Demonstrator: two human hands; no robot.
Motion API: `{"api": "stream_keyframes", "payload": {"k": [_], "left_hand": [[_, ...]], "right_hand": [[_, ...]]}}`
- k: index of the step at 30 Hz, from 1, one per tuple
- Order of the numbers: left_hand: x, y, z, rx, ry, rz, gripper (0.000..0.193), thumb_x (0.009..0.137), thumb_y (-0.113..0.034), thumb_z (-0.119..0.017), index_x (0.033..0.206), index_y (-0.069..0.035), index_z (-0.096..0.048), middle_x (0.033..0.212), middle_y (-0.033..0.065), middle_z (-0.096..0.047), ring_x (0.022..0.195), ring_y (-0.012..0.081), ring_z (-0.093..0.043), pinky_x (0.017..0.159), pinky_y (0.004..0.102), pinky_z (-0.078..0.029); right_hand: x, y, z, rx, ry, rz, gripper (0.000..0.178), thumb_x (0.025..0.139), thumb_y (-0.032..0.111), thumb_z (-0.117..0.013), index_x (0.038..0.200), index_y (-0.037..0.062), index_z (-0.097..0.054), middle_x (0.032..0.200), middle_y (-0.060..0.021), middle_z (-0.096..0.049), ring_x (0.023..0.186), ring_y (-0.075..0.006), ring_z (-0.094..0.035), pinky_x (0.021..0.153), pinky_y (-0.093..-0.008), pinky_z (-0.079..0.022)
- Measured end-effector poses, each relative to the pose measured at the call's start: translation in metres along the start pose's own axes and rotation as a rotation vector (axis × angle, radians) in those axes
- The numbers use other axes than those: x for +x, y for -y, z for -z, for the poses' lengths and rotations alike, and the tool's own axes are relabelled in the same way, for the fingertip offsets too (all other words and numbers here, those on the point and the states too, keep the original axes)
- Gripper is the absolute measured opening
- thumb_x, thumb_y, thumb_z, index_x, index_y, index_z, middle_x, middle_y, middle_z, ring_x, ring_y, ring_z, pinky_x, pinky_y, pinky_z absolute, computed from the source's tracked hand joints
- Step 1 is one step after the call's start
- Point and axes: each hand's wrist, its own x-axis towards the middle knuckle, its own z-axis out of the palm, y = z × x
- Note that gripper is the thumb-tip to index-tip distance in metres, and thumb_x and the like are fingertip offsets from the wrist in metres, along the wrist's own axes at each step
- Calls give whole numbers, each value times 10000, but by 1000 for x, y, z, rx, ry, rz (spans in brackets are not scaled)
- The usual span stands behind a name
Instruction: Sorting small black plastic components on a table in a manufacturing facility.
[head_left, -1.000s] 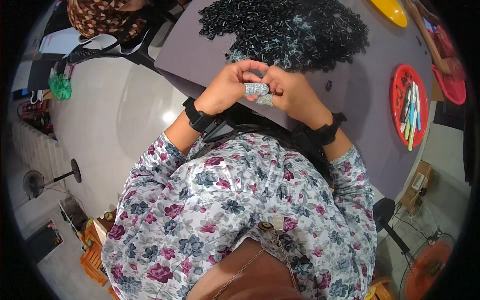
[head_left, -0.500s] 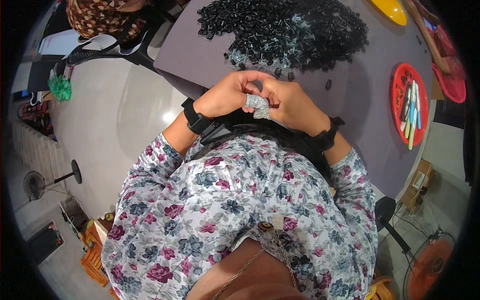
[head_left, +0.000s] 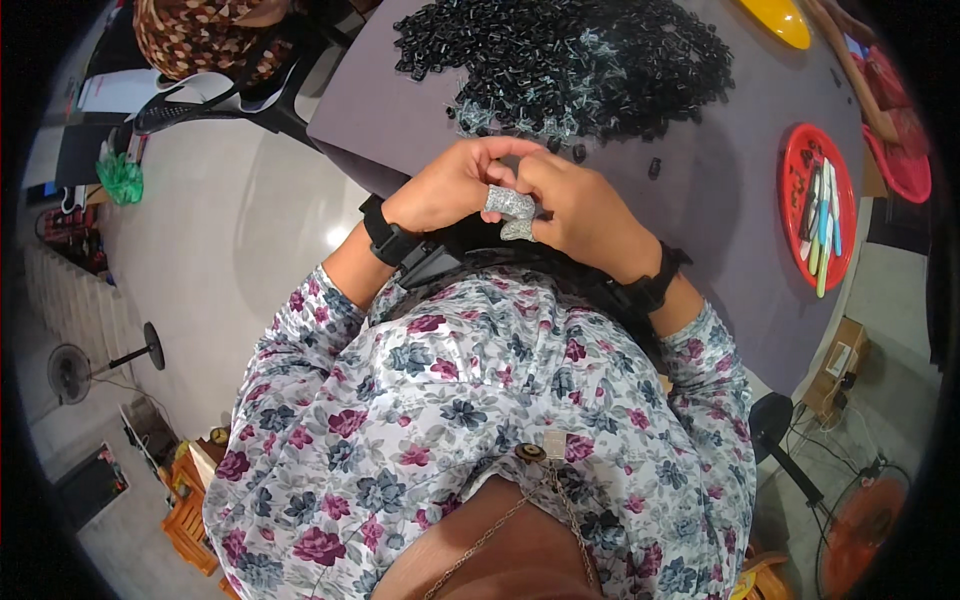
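Note:
My left hand (head_left: pixel 440 190) and my right hand (head_left: pixel 585 210) meet at the near edge of the table. The fingers of both are bent and pressed together, and whatever they pinch is hidden or too small to make out. Silvery grey wrapping (head_left: pixel 510 203) covers the left thumb, and a similar grey piece (head_left: pixel 517 231) sits at the right thumb. Beyond the hands, a wide heap of small black plastic pieces (head_left: pixel 500 60) lies on the table, with small clear pieces (head_left: pixel 590 75) mixed in. One loose black piece (head_left: pixel 655 168) lies beyond my right hand.
On the grey table (head_left: pixel 740 250), at the right, stands a red tray (head_left: pixel 790 215) holding several slim knife-like tools (head_left: pixel 825 215) and dark bits. A yellow dish (head_left: pixel 780 22) is at the far right. A black chair (head_left: pixel 270 105) stands left of the table. A fan (head_left: pixel 860 530) is at the lower right.
The grey-wrapped thumbs have shifted slightly and now overlap differently, the lower one drawn a little to the left. Both hands stay together in nearly the same place.

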Motion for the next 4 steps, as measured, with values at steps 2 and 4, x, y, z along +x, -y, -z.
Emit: {"api": "stream_keyframes", "payload": {"k": [2,4], "left_hand": [[-2,-4,-3,-2,-13,-10,603,930,42,-678,1503,-14,-498,1122,60,-761,910,36,-690,647,173,-517],[0,0,-4,-58,-11,-31,600,943,8,-693,1508,-21,-495,1119,63,-761,893,45,-698,655,174,-525]], "right_hand": [[1,0,0,47,14,-40,378,782,85,-805,1102,57,-607,1067,-156,-696,894,-354,-706,730,-429,-563],[4,2,3,89,46,-80,370,829,143,-829,1115,68,-605,1073,-157,-702,910,-338,-717,738,-428,-568]]}}
